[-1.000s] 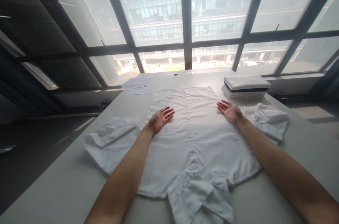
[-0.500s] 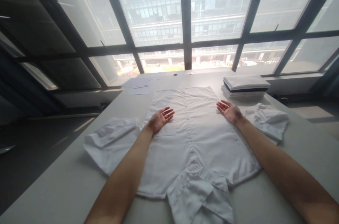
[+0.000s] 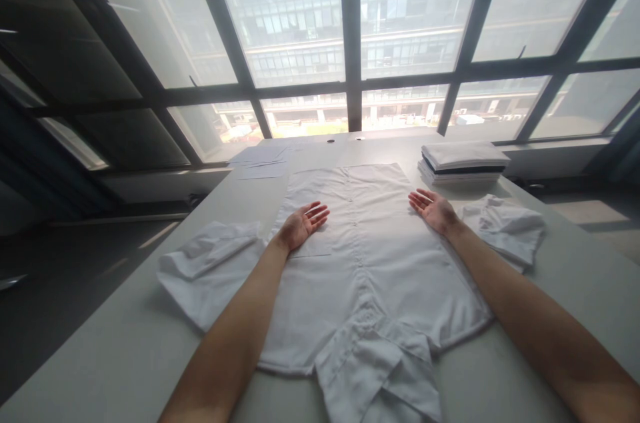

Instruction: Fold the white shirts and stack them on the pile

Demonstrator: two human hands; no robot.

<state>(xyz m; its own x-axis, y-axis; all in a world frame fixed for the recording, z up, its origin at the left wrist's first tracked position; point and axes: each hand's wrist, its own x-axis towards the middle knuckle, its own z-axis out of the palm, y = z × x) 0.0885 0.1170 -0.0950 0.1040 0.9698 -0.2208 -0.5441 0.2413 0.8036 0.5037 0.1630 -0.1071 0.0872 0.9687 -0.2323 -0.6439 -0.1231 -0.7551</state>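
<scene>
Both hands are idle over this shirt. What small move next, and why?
I'd probably turn the right hand palm down and bring it to the crumpled right-side sleeve. That hand is open, palm up and holding nothing, and the sleeve lies close by, sticking out beyond the side of the white shirt.

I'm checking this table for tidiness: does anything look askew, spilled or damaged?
Mildly: the papers at the far left of the table overlap with edges out of line. The right-hand sleeve of the shirt looks bunched. I see no spill or damage.
</scene>
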